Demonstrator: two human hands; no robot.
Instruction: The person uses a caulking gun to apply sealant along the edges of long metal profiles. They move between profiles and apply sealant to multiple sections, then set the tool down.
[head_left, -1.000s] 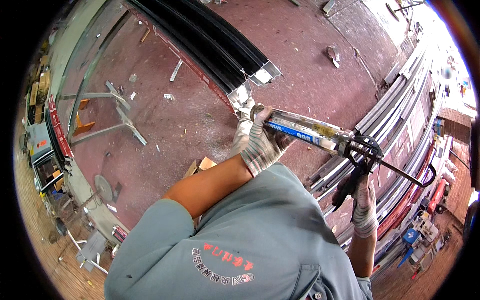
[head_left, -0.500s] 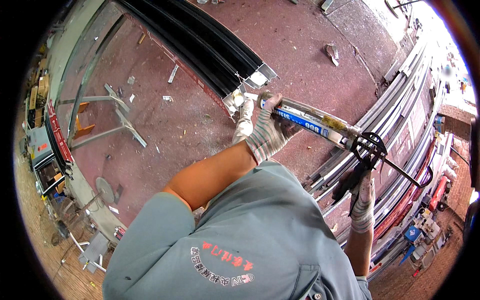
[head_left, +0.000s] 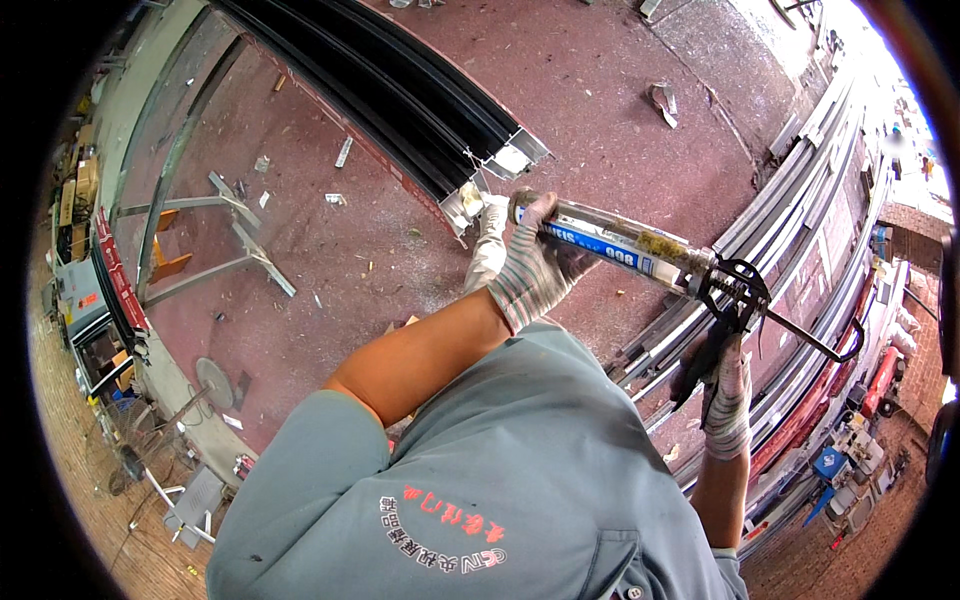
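Note:
A caulking gun point(head_left: 683, 258) with a blue-and-white sealant tube point(head_left: 600, 242) in it lies slantwise before me. My left hand point(head_left: 530, 268), in a striped knit glove, is closed round the front end of its barrel. At the gun's rear, my gloved right hand point(head_left: 730, 385) is closed on the black handle and trigger, and the hooked rod point(head_left: 815, 345) sticks out behind. The gun's tip points at the cut end of a black frame profile point(head_left: 400, 95). White material point(head_left: 466, 200) shows inside that end; the nozzle's exact contact is hidden by my left hand.
Long metal profiles point(head_left: 790, 240) are stacked along the right. A glazed frame point(head_left: 190, 120) lies at the left, near a standing fan point(head_left: 125, 455). Scraps, such as a bent metal offcut point(head_left: 664, 103), litter the red floor point(head_left: 590, 100). A red cylinder point(head_left: 880, 380) lies far right.
The caulking gun's front has shifted slightly left and down in view, and its rear rod has risen a little. Both hands keep their hold.

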